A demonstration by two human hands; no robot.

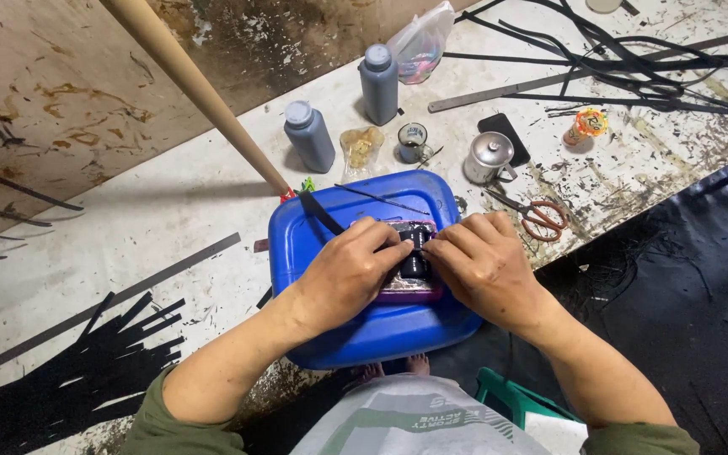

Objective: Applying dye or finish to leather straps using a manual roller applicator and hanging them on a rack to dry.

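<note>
Left hand (349, 271) and right hand (484, 263) both pinch small black piece (415, 253), fingertips closed on it from each side. Piece lies on dark pad (412, 291) on top of blue plastic container (355, 329), which serves as raised work surface at edge of desk (170, 202). Behind container: two grey bottles (309, 135) with pale caps, upright; clear plastic bag (421, 42); small metal cup (490, 157); scissors with red handles (541, 215) to right, within reach. Black strips (617, 59) lie scattered at far end.
</note>
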